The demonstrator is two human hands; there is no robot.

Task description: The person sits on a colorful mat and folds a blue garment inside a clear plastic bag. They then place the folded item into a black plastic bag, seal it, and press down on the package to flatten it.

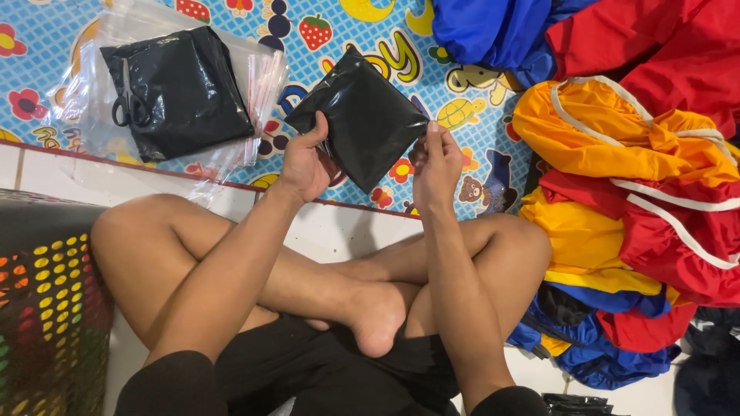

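Observation:
My left hand [304, 162] and my right hand [435, 166] together hold a flat black plastic packet [362, 115], tilted like a diamond above a colourful cartoon play mat [46, 69]. The left hand grips its lower left edge with the thumb on top. At its lower right edge the right hand's fingers pinch it. My crossed bare legs [308, 270] lie below the hands.
A second black packet [181, 88] rests on a pile of clear plastic bags [262, 73] at upper left, with black-handled scissors [129, 104] on it. Red, yellow and blue garments [640, 169] are heaped on the right. A perforated black basket [46, 300] stands at lower left.

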